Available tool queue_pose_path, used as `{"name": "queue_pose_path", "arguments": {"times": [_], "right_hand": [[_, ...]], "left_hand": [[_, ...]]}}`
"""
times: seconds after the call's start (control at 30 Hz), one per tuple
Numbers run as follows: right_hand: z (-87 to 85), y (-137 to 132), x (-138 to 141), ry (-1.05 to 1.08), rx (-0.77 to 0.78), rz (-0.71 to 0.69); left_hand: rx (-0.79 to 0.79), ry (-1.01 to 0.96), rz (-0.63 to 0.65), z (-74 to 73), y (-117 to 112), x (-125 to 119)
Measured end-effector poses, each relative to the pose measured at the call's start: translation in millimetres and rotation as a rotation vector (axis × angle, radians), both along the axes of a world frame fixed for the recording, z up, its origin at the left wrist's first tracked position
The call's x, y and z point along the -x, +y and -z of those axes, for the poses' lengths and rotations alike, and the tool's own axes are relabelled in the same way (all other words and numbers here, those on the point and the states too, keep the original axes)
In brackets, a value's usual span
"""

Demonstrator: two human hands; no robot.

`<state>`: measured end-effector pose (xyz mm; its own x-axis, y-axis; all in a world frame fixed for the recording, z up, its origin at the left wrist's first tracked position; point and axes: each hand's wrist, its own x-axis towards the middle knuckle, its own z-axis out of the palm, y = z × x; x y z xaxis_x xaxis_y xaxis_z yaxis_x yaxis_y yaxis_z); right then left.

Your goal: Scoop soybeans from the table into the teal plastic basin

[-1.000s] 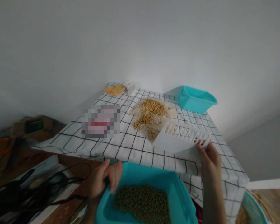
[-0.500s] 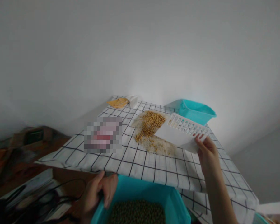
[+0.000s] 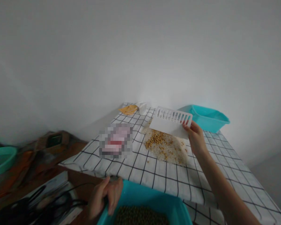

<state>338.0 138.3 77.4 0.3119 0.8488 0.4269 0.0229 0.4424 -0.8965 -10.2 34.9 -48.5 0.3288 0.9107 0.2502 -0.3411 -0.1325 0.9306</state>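
Note:
My right hand [image 3: 196,137] pinches the right end of a white plastic plate [image 3: 168,126] with a row of slots along its far edge. The plate is tilted over the far part of a heap of yellow beans [image 3: 155,139], partly hiding it. Pale, fine grains [image 3: 170,153], with scattered yellow beans among them, lie on the near side of the heap. My left hand [image 3: 109,193] is closed over the left rim of a turquoise tub [image 3: 152,193] at the table's front edge. Dark green beans [image 3: 140,215] lie inside the tub; its near side is cut off.
A second turquoise tub [image 3: 209,118] stands at the back right of the checked tablecloth [image 3: 128,159]. A blurred-out pink item [image 3: 117,140] lies left of the beans, with a yellow cloth-like piece [image 3: 128,109] farther back. Cables and dark items [image 3: 44,203] lie lower left, near a green basin [image 3: 2,159].
My right hand has moved the white plate leftward, from the heap's right side to over its far part. The view has shifted; my left hand stays on the tub's rim.

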Motion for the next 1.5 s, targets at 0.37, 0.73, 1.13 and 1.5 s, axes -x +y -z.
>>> {"name": "queue_pose_path", "arguments": {"times": [0.37,0.73,1.13,1.5], "right_hand": [[18.6,27,20,-0.241,-0.016,-0.039],[17.3,44,17,-0.362,0.064,-0.253],[2.3,27,19,-0.393,0.09,-0.524],[3.1,21,17,-0.3,0.043,-0.493]], "left_hand": [[0.018,-0.11,-0.037,-13.9,-2,3],[0.081,-0.153,-0.136,-21.5,-8,-13],[0.141,-0.276,-0.135,-33.7,-13,-18],[0.098,-0.252,-0.087,-34.4,-13,-15]]}}
